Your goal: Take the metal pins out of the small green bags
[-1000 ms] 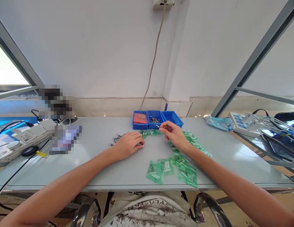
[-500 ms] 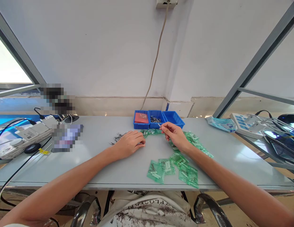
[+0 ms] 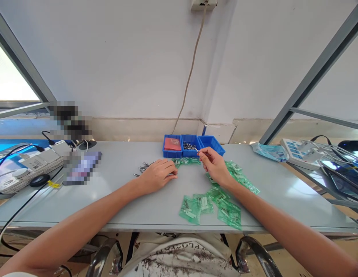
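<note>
A pale wall (image 3: 138, 65) stands beyond both grips, and below it the grey worktop (image 3: 127, 209) spreads under and around them. A white power strip (image 3: 34, 165) sits well off to the left of the left grip.

The green packets (image 3: 239, 176) form a curved band: some lie just beyond the gap between the grips, others run under and beside the right forearm, and a cluster lies nearer the body than the right grip. In the nearest packet (image 3: 189, 209) dark slender parts and a white slip show through the film.

Three joined blue bins come next, just beyond the right grip and a little to its left — the left bin (image 3: 172, 154), the middle bin (image 3: 191, 154) and the right bin (image 3: 210, 140).

The left grip (image 3: 159, 175) rests palm down on the worktop, fingers lightly bent; I cannot tell whether anything is under it. The right grip (image 3: 213, 165) is raised near the middle bin, thumb and forefinger pinched on what seems a slim metal piece (image 3: 198, 151), only its tip showing.

Smaller again, the red sheets (image 3: 172, 144) fill the left bin, beyond the left grip. A heap of loose metal parts (image 3: 144, 167) lies just beside the left grip, partly behind it; small metal pieces (image 3: 189, 146) lie in the middle bin.

The work looks well under way, I judge: many packets seem filled and laid out — while the heap and the middle bin's pieces are left outside any packet. How many remain cannot be counted here.
</note>
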`<state>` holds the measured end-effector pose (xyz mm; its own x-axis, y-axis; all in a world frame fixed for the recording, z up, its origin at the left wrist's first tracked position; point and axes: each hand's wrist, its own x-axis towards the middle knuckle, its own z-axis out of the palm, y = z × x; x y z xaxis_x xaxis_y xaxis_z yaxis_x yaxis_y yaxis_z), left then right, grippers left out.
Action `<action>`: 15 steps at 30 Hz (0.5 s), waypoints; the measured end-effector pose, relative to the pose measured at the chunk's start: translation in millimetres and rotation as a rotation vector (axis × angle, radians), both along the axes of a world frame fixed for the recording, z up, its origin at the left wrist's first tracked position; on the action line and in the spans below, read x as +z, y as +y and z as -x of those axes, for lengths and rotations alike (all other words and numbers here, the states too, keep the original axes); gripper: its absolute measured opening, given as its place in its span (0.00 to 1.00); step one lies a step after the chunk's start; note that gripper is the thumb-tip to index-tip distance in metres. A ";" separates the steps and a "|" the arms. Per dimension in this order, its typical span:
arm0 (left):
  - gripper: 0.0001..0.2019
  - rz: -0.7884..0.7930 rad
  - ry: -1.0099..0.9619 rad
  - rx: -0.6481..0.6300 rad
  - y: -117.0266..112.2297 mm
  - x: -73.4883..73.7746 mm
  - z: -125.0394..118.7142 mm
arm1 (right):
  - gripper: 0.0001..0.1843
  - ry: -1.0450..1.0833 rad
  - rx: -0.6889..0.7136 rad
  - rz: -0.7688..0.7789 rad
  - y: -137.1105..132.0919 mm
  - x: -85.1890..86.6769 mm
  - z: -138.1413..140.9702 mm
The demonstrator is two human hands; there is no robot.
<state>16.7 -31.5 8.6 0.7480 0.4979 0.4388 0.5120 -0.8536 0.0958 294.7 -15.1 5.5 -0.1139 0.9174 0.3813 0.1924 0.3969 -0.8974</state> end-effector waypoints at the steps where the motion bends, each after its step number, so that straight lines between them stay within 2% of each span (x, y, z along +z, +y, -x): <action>1: 0.09 0.000 -0.004 0.001 0.1 0.2 0.0 | 0.15 -0.039 -0.039 -0.060 -1.5 0.2 0.3; 4: 0.11 0.006 -0.018 0.012 0.3 0.9 0.0 | 0.12 -0.138 -0.108 -0.193 -5.8 1.7 1.9; 7: 0.12 0.013 -0.033 0.022 0.3 1.6 -0.4 | 0.13 -0.164 -0.098 -0.198 -6.6 2.4 2.9; 10: 0.16 -0.012 -0.033 0.025 -0.1 2.3 -1.2 | 0.18 -0.117 -0.060 -0.114 -3.5 1.2 1.6; 15: 0.19 -0.050 -0.020 0.029 -0.6 2.3 -1.7 | 0.26 0.033 0.050 0.172 1.3 1.4 -0.6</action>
<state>18.4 -32.1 10.9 0.7242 0.4968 0.4783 0.5354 -0.8421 0.0641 295.4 -13.7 6.9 -0.1508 0.9629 0.2239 0.1452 0.2456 -0.9584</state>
